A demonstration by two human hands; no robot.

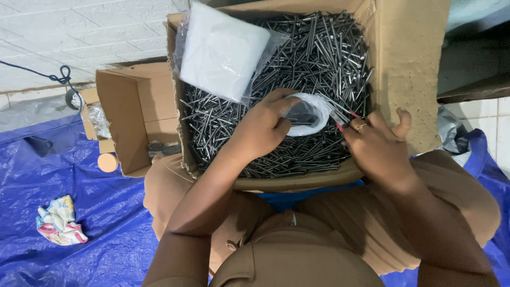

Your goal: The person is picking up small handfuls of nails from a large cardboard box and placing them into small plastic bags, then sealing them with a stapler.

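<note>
A cardboard box (pixel 409 64) full of long grey nails (pixel 313 58) rests on my lap. My left hand (pixel 263 125) grips the rim of a small clear plastic bag (pixel 308 111), holding its mouth wide over the nails. Several nails lie inside the bag. My right hand (pixel 374 143) pinches a few nails at the bag's right edge. A ring shows on one finger of that hand.
A stack of white plastic bags (pixel 223 50) lies in the box's far left corner. A smaller open cardboard box (pixel 133 106) stands to the left on a blue tarpaulin (pixel 64 170). A crumpled colourful cloth (pixel 59 220) lies on the tarpaulin. White tiles lie beyond.
</note>
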